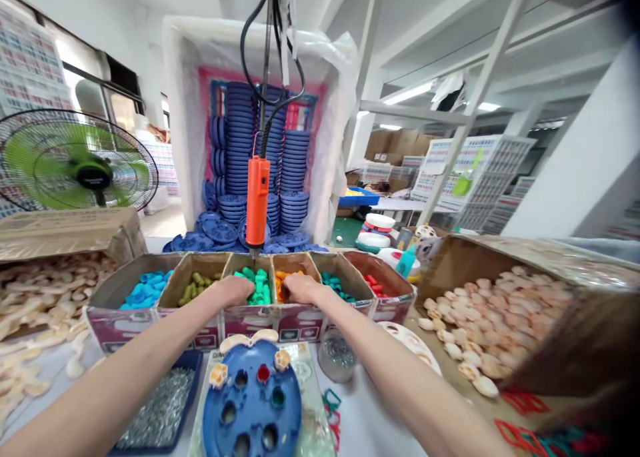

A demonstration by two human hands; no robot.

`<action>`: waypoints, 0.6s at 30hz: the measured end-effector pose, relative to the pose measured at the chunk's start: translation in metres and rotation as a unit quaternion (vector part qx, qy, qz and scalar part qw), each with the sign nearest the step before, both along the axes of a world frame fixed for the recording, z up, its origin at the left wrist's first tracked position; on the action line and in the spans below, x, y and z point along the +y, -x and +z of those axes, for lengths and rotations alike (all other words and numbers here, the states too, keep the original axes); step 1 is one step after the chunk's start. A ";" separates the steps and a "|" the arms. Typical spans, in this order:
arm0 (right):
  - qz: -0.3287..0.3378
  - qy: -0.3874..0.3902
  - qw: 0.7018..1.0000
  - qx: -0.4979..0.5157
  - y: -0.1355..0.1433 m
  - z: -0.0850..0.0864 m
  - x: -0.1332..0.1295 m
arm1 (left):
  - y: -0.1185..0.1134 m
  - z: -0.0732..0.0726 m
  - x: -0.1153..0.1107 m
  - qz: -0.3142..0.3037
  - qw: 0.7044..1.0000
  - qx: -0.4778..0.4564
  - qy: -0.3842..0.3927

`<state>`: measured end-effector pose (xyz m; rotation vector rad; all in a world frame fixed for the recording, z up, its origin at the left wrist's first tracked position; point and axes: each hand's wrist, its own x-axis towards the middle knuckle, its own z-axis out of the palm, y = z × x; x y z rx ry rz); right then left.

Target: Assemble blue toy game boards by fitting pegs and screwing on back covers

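My left hand reaches into the compartment of green pieces, its fingertips hidden among them. In the neighbouring compartment of orange pieces, my right hand is lowered with its fingertips out of sight. Nearer to me lies a blue round plate with several holes; a red piece sits in one hole and a dark green piece in another. Two pale orange flower-like parts and a cream curved part are at its upper edge.
An orange electric screwdriver hangs above the divided box. A blue tray of screws and a clear cup flank the plate. Boxes of cream parts stand left and right. Behind are stacked blue plates and a fan.
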<state>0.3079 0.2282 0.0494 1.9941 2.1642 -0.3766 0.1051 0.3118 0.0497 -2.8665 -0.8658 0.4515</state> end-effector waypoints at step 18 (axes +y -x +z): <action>0.005 0.049 0.998 0.023 -0.004 0.017 -0.009 | 0.022 0.016 -0.005 0.050 0.968 -0.242 -0.037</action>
